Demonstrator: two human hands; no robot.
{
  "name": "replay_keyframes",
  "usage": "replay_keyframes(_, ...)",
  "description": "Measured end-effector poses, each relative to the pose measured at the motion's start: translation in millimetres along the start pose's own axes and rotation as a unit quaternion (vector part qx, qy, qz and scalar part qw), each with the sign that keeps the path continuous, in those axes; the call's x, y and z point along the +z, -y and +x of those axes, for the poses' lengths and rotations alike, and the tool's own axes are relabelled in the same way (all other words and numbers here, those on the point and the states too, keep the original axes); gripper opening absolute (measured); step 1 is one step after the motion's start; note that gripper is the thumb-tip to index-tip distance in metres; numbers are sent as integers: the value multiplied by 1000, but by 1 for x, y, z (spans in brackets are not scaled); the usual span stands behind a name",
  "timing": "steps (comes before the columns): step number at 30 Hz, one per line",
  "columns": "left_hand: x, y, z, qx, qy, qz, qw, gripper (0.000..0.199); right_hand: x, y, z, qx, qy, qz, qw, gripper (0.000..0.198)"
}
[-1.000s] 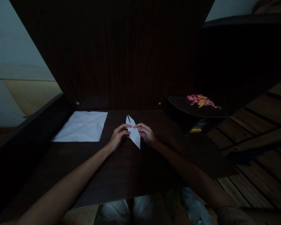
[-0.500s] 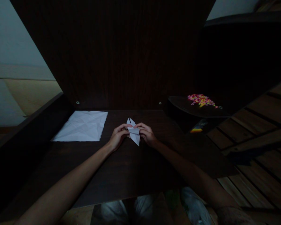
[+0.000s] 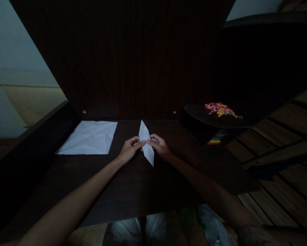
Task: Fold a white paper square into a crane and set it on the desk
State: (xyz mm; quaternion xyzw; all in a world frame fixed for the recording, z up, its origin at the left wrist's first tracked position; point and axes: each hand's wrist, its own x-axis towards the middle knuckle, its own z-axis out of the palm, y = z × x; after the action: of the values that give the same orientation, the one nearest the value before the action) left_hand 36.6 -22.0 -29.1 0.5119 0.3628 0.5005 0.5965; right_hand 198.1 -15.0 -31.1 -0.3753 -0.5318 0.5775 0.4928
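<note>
A folded piece of white paper (image 3: 146,131), long and narrow with pointed ends, is held upright between both hands over the dark wooden desk (image 3: 133,191). My left hand (image 3: 129,149) pinches its left edge near the middle, thumb on the near face and fingers behind. From the other side my right hand (image 3: 160,146) grips the same paper, its thumb pressed on the face close to the left thumb. Most fingertips are hidden behind the paper. A stack of creased white paper sheets (image 3: 88,138) lies flat to the left of my left hand.
Small colourful beads (image 3: 221,110) are heaped on a raised dark shelf (image 3: 196,111) at the right. Below it is a small box with a yellow and orange edge (image 3: 214,141). A dark panel (image 3: 127,61) stands behind the desk, and a low side wall (image 3: 30,136) borders the left.
The folded paper has opened out into a longer pointed shape. My thumbs have come onto its near face, and the fingers have moved behind it.
</note>
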Motion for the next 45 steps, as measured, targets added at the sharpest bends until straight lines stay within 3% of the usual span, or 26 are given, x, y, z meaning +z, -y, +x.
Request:
replay_keyframes(4, 1, 0, 0, 0, 8, 1, 1000, 30, -2, -1, 0, 0, 0, 5, 1000, 38)
replay_keyframes(10, 2, 0, -1, 23, 0, -23, 999, 53, -3, -2, 0, 5, 11, 11, 1000, 44)
replay_keyframes(19, 4, 2, -2, 56, 11, -10, 998, 45, -1, -4, -2, -21, 27, 14, 999, 48)
replay_keyframes(26, 2, -2, -3, 88, 21, 77, 993, 29, -2, -6, -2, -67, 16, -29, 997, 32)
replay_keyframes(30, 1, -2, -4, 88, -2, 105, 991, 32, 1, -2, -7, -62, 7, -58, 996, 30)
replay_keyframes(36, 1, -4, -7, 90, 15, 103, 991, 38, 0, 2, -11, -80, 5, -88, 993, 32)
replay_keyframes(41, -1, -11, -8, 139, 28, 169, 975, 41, -1, 7, -15, -154, -24, -222, 963, 32)
replay_keyframes(45, 0, -14, -12, 245, -27, 291, 924, 37, 2, 11, -19, -240, -63, -343, 906, 31)
